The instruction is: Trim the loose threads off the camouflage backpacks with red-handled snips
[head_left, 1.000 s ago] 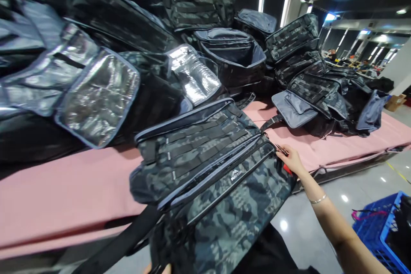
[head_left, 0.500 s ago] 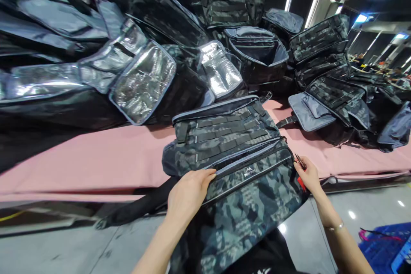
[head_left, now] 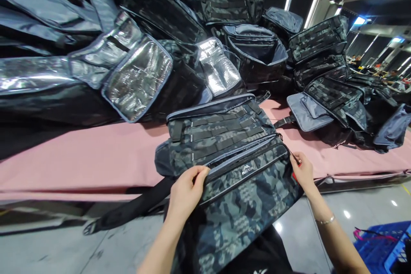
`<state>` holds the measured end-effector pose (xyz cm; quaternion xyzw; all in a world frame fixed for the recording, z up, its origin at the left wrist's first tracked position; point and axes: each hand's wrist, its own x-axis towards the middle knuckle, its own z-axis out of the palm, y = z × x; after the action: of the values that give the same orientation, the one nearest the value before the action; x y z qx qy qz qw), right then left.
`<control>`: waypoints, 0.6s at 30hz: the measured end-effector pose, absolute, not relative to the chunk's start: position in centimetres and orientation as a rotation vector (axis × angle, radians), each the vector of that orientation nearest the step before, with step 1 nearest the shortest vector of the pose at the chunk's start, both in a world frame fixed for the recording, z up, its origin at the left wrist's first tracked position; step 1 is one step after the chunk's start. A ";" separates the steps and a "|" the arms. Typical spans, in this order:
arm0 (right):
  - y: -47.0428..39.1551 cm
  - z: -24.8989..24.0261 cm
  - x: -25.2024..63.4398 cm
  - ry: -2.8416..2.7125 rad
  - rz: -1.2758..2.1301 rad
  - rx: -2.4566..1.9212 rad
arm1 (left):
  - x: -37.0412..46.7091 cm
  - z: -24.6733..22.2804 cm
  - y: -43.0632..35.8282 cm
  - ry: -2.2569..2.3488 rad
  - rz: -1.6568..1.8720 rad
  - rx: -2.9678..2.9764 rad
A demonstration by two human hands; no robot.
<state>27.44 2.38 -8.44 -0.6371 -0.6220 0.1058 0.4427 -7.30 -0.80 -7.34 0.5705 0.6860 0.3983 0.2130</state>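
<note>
A: What does the figure show, and what changes?
B: A pink table (head_left: 96,158) crosses mid-frame; a camouflage bag (head_left: 244,209) overlaps its near edge, lower centre. At the bag's pocket (head_left: 240,156), the left hand (head_left: 188,188), risen from the frame's bottom, apparently steadies the opening.
A: The fingers?
B: Left ones pinch the pocket's edge; the right hand (head_left: 302,173), right of centre, closes on the bag's side, beside something red (head_left: 295,176).

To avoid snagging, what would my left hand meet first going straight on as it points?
Your left hand would likely first meet the grey-edged opening of the camouflage fabric backpack, right at its fingers, though depth is unclear.
</note>
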 end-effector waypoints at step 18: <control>5.0 -3.8 18.8 -2.407 0.149 -1.309 | -5.7 -8.8 -2.2 1.971 1.449 2.296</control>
<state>18.76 5.00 -3.78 -0.4675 -0.8599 0.0534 0.1977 -5.71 -2.21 -8.84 0.6805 0.5841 0.4294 -0.1062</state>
